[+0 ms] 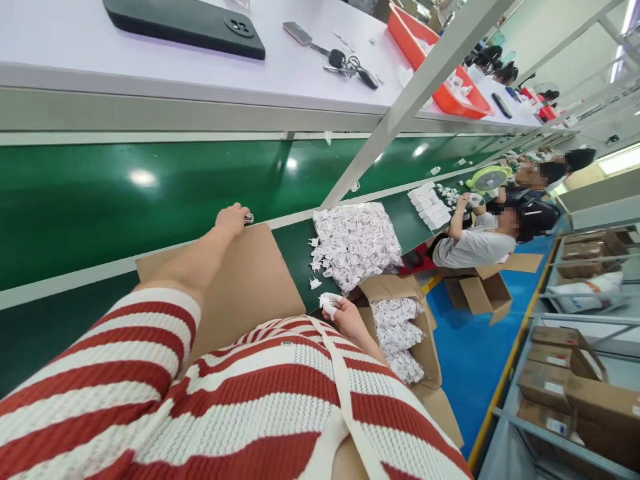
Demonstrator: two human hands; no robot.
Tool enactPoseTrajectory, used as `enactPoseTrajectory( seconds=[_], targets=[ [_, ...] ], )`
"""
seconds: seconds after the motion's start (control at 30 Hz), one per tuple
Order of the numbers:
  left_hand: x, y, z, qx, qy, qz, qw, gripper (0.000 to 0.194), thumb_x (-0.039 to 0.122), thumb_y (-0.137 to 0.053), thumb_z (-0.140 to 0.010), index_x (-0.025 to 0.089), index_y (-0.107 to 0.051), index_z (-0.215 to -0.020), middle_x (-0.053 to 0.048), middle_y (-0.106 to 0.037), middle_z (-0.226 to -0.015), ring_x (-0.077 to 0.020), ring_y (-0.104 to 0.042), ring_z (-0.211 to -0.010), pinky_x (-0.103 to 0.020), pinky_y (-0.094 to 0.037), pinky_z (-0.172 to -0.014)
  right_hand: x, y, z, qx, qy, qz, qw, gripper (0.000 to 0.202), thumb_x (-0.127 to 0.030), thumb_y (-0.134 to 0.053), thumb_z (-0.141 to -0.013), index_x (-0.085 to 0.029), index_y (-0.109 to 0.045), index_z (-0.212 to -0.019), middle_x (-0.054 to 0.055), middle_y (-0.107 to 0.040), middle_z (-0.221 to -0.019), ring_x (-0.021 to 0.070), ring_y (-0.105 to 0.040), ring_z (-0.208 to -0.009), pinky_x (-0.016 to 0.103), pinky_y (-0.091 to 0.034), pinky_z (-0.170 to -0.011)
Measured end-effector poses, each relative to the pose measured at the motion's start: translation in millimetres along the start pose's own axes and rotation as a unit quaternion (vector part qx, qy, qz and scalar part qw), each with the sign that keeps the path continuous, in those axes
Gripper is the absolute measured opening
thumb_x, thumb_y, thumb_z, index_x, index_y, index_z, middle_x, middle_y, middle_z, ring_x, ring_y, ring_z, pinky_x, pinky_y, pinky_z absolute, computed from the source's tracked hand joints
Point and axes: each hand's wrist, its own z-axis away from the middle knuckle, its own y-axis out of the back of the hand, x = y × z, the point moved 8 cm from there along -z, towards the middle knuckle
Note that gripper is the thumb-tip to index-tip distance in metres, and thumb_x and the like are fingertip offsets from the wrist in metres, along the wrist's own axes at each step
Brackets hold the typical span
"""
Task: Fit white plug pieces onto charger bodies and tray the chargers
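My left hand (pixel 233 220) reaches out to the edge of the green belt, fingers closed around a small white piece (pixel 249 218) with a dark or metallic part; its kind is unclear. Close to my body, my right hand (pixel 347 317) is closed on a white plug (pixel 328 304) with metal pins showing. Ahead of that hand lies a large clear bag of white plugs (pixel 357 243). A few loose plugs (pixel 315 283) rest on the dark green table beside the bag. Under my left forearm is a flat cardboard sheet (pixel 265 280).
An open carton (pixel 430 340) with bagged white parts stands at my right. A slanted metal post (pixel 370 160) rises past the belt (pixel 190 180). The shelf above carries a phone (pixel 185 27), keys (pixel 345 63) and red trays (pixel 463 100). Co-workers (pixel 480 240) sit further along.
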Motion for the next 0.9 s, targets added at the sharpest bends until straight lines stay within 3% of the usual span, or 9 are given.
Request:
enactPoseTrajectory(
  seconds=[0.1,0.2,0.37,0.47,0.6,0.7,0.9],
  targets=[
    [6.4,5.1,20.5,0.019,-0.011,0.009,1.000,0.034,0.021,-0.048,-0.104,0.000,-0.062,-0.127,-0.016,-0.056,-0.134,-0.0273,-0.056,-0.122,-0.043,-0.042,-0.107,-2.1,0.2,-6.3,0.014,0.024,0.050,0.998,0.035,-0.042,-0.088,-0.065,-0.021,-0.073,-0.088,0.001,-0.068,-0.075,0.0127,-0.054,-0.060,0.030,-0.048,-0.062],
    [21.7,-5.1,70.5,0.047,-0.013,0.024,0.999,0.036,0.017,-0.044,-0.103,0.000,-0.061,-0.130,-0.017,-0.057,-0.134,-0.0316,-0.052,-0.129,-0.039,-0.039,-0.108,-10.2,-12.5,-18.9,-0.003,0.062,0.121,0.991,0.033,-0.046,-0.086,-0.068,-0.018,-0.072,-0.079,0.000,-0.064,-0.067,0.0132,-0.053,-0.062,0.031,-0.049,-0.067],
    [56.4,-62.4,175.9,0.040,-0.015,0.075,0.996,0.030,0.024,-0.058,-0.095,0.012,-0.070,-0.119,-0.015,-0.069,-0.121,-0.0316,-0.059,-0.117,-0.040,-0.042,-0.099,-13.9,-62.7,-49.8,-0.085,0.111,0.258,0.956,0.044,-0.055,-0.083,-0.071,-0.015,-0.075,-0.088,0.004,-0.072,-0.078,0.0156,-0.061,-0.072,0.030,-0.052,-0.073],
    [66.3,-93.8,217.5,0.047,-0.001,0.113,0.992,0.026,0.021,-0.058,-0.092,0.012,-0.072,-0.112,-0.016,-0.070,-0.113,-0.0304,-0.061,-0.111,-0.041,-0.041,-0.095,-8.7,-98.2,-71.0,-0.131,0.148,0.350,0.916,0.044,-0.050,-0.073,-0.083,-0.013,-0.073,-0.107,0.006,-0.073,-0.090,0.0162,-0.065,-0.079,0.029,-0.053,-0.076],
    [56.6,-118.3,234.7,0.098,0.029,0.168,0.980,0.030,0.034,-0.062,-0.094,0.015,-0.074,-0.115,-0.014,-0.069,-0.116,-0.0297,-0.059,-0.112,-0.042,-0.041,-0.096,-5.7,-146.5,-85.9,-0.192,0.230,0.489,0.819,0.023,-0.021,-0.063,-0.089,-0.015,-0.073,-0.109,0.006,-0.068,-0.102,0.0175,-0.061,-0.093,0.031,-0.049,-0.090],
    [44.3,-130.4,234.3,0.140,0.038,0.203,0.968,0.032,0.044,-0.071,-0.089,0.019,-0.077,-0.108,-0.012,-0.069,-0.115,-0.0287,-0.058,-0.111,-0.043,-0.040,-0.098,-2.5,-176.2,-81.9,-0.234,0.284,0.580,0.727,0.026,-0.004,-0.055,-0.086,-0.015,-0.074,-0.101,0.007,-0.064,-0.104,0.0202,-0.057,-0.102,0.032,-0.044,-0.097],
    [38.6,-142.4,233.7,0.192,0.023,0.241,0.951,0.027,0.045,-0.070,-0.089,0.022,-0.079,-0.101,-0.011,-0.069,-0.108,-0.0282,-0.057,-0.107,-0.044,-0.040,-0.098,9.6,-197.2,-67.6,-0.271,0.335,0.703,0.565,0.027,-0.002,-0.049,-0.091,-0.014,-0.073,-0.101,0.010,-0.062,-0.109,0.0229,-0.052,-0.107,0.032,-0.041,-0.094]
  ],
)
